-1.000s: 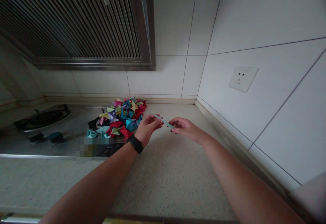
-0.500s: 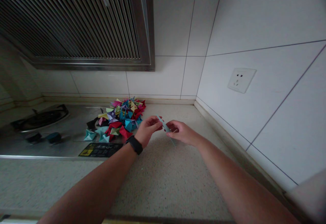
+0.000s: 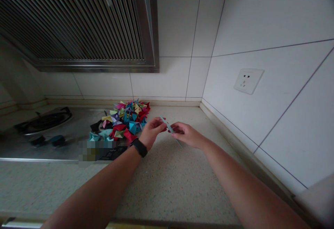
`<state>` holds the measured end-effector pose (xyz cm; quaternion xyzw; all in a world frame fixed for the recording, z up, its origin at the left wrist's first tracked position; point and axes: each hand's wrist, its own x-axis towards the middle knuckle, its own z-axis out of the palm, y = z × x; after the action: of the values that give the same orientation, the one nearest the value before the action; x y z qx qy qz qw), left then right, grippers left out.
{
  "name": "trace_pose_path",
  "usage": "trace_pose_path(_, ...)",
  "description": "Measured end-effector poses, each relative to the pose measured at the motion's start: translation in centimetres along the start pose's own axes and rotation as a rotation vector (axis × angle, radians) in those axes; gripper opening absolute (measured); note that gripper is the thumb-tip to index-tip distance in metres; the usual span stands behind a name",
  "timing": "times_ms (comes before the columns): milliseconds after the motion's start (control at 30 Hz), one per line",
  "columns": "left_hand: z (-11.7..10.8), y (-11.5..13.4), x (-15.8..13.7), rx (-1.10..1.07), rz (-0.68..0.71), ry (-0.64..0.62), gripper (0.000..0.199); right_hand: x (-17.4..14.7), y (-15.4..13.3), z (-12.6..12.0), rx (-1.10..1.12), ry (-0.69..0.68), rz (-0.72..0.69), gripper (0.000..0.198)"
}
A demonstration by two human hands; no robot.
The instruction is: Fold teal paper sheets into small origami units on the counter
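Observation:
A pale blue-green piece of folded paper is held up between my two hands, seen nearly edge-on and slanting down to the right. My left hand, with a black watch on its wrist, pinches the paper's upper left part. At its right side, my right hand has thumb and fingers closed on it. One thin corner points down past the right thumb. To the left lies a heap of folded paper pieces in red, blue, yellow, purple and other colours.
The heap spreads over the edge of a steel gas stove with a burner and two knobs. Speckled countertop extends under my arms. A range hood hangs above left. The right wall has a socket.
The paper between my hands has tilted slightly, and its lower corner shows more plainly below my right thumb. Both hands keep their hold in nearly the same place.

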<state>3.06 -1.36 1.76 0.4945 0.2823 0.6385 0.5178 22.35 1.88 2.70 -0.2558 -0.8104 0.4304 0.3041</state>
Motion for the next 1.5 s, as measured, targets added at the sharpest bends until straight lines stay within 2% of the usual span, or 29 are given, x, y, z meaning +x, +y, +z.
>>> trace_pose_path(300,-0.1,0.0,0.2,0.102,0.026,0.011,0.028,0.2,0.4,0.1,-0.056,0.042,-0.026,0.03)
trace_pose_path(533,-0.5,-0.5,0.3,0.204,0.008,-0.013,0.027,0.0,-0.1,-0.1,-0.277,0.171,-0.041,0.029)
trace_pose_path(800,-0.3,-0.4,0.1,0.26,0.009,-0.037,0.028,0.2,-0.7,0.1,-0.491,0.312,-0.144,0.015)
trace_pose_path(900,-0.2,-0.4,0.1,0.25,0.022,-0.042,0.028,0.2,-1.0,0.1,-0.523,0.322,-0.173,0.015)
trace_pose_path(1033,-0.2,-0.4,0.1,0.207,0.011,-0.041,0.027,0.2,-1.2,0.0,-0.536,0.326,-0.214,0.033)
trace_pose_path(1333,0.1,-0.2,-0.1,0.131,0.015,-0.05,0.031,-0.1,-1.3,0.0,-0.58,0.252,-0.179,0.031)
trace_pose_path(1500,0.0,-0.1,-0.1,0.193,0.022,-0.09,0.043,-0.2,-1.3,0.2,-0.513,0.229,-0.165,0.027)
